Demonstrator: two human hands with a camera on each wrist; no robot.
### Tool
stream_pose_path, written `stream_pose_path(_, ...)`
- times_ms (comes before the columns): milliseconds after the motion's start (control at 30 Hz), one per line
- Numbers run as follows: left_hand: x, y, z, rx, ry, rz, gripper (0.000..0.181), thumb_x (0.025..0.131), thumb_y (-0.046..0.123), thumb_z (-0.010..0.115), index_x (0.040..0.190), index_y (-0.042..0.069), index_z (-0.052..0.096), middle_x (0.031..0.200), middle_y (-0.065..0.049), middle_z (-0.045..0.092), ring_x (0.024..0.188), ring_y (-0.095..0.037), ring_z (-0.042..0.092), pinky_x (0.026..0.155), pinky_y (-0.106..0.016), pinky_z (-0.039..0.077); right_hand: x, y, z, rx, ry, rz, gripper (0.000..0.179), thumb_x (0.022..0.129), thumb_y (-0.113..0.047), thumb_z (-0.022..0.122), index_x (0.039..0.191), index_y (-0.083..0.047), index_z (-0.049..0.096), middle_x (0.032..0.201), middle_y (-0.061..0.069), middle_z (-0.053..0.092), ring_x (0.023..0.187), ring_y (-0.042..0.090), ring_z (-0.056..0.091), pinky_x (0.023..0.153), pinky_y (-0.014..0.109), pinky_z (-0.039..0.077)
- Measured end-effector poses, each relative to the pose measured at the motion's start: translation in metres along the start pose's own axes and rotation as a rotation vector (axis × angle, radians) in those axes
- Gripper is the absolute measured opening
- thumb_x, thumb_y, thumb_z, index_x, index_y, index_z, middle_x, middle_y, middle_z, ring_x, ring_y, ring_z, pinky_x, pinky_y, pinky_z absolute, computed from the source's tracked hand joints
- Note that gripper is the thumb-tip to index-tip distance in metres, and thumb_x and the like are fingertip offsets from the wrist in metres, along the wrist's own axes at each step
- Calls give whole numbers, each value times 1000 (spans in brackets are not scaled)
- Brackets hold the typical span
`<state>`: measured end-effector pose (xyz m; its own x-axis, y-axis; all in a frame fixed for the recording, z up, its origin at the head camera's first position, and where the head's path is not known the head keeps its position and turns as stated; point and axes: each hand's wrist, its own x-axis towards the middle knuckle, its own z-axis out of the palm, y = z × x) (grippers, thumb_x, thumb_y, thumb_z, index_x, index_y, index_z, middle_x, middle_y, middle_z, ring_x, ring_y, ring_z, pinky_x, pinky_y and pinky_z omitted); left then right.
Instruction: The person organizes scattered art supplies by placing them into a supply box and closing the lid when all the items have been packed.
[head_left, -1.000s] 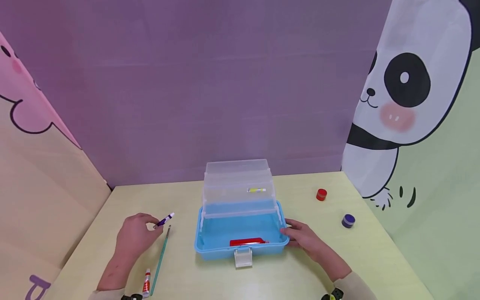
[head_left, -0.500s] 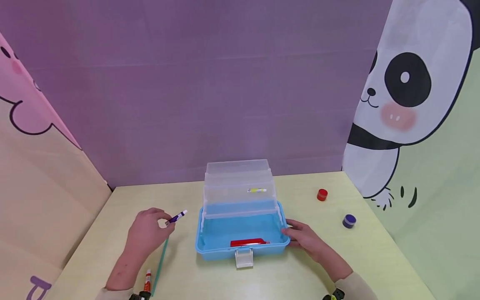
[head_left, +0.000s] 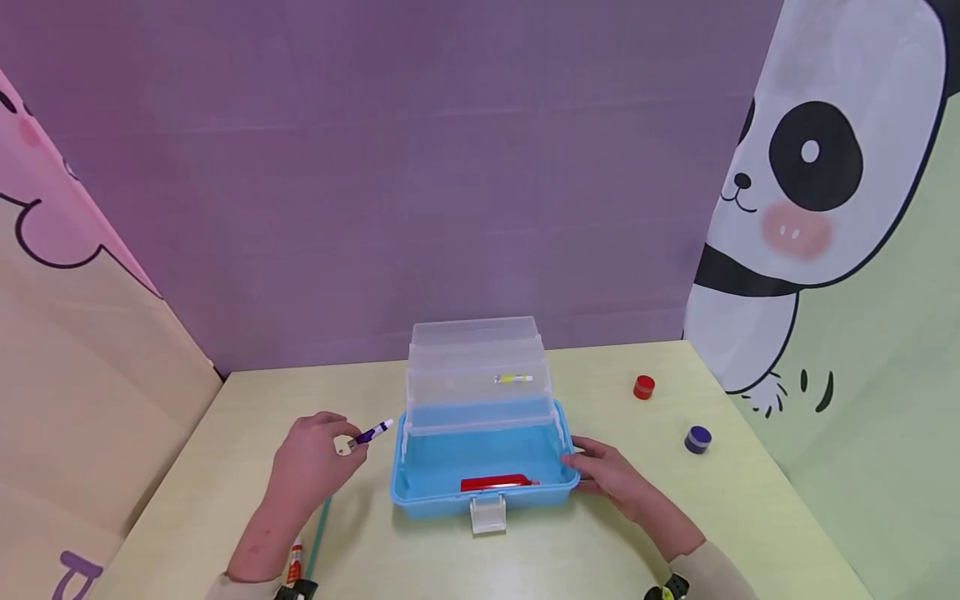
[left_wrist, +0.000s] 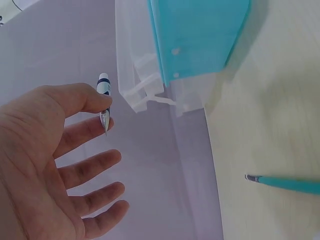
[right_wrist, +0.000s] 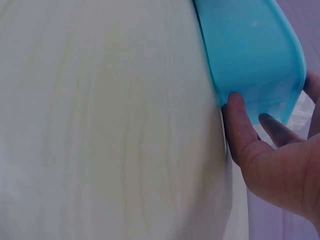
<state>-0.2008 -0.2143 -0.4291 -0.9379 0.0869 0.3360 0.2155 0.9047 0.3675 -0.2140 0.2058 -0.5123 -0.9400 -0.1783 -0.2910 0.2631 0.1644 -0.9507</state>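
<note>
Between thumb and index finger, my left hand [head_left: 318,458] pinches a small purple-and-white paint tube [head_left: 372,432], held above the table just left of the box. Its other fingers spread loosely in the left wrist view, where the tube's white cap points up. A light blue storage box [head_left: 431,506] stands with its clear lid [head_left: 476,333] raised. My right hand [head_left: 611,475] grips the box's right end, thumb at the rim and fingers against the outer wall [right_wrist: 250,60]. Inside the box lies a red tube [head_left: 495,482]; a yellow tube [head_left: 513,379] lies in the clear upper tray.
Below the left hand, a teal paintbrush [head_left: 318,533] lies beside a red-and-white tube [head_left: 295,565], both partly covered by the arm. On the right of the table [head_left: 750,517] stand a red-lidded jar [head_left: 643,387] and a purple jar [head_left: 697,439]. A purple backdrop [head_left: 337,208] rises behind.
My left hand has moved right with the paint tube, from over the paintbrush to near the box's left side. The right hand and the box have stayed put.
</note>
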Motion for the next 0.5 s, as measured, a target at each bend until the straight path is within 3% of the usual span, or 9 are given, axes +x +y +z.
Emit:
stream_pose_path(267,-1,7,6,6,25,29,8,74,20,79,78,14,76,102,-13,67,100,-39,57,63,-46,55,-3,-3,1,1,13,9,67,92,-28,67,144,4,38,130,23,54,105,32,63,87,45,53)
stream_pose_path(500,1,15,12,21,66,86,9,73,20,80,77,13,76,99,-12,68,101,-40,57,71,-50,54,-3,-1,1,11,-2,0,68,93,-28,67,144,5,37,131,24,53,106,33,63,87,44,53)
